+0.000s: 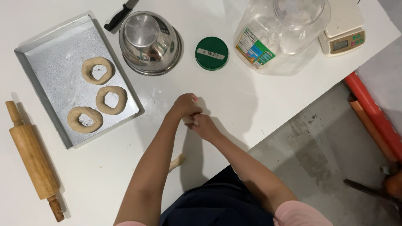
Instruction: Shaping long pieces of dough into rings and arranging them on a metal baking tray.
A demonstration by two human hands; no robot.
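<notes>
Your two hands meet over the middle of the white table (234, 104). Your left hand (184, 106) is curled into a loose fist, and your right hand (203, 124) is closed just below it, touching it. Between them sits a small piece of pale dough (189, 119) — only a sliver of it shows, so you cannot tell its shape, but both hands are closed around it. A second bit of dough, a short strip (177, 161), lies on the table beside your left forearm, partly hidden by the arm.

To your left lies a rectangular metal tray (54, 54), set at a slant. Three dough rings (97, 70) rest in it in a loose row, near one another but not touching. Further left, at the table's edge, a wooden rolling pin (32, 155) lies at an angle, well apart from your hands.

Beyond your hands an upturned steel bowl (150, 42) stands just beside the tray's far corner, with a black-handled tool (119, 16) behind it. Right of the bowl lies a round green lid (212, 53), top up — and next to it a large clear plastic jar (284, 29), lidless. A small kitchen scale (344, 26) sits at the far right corner.
</notes>
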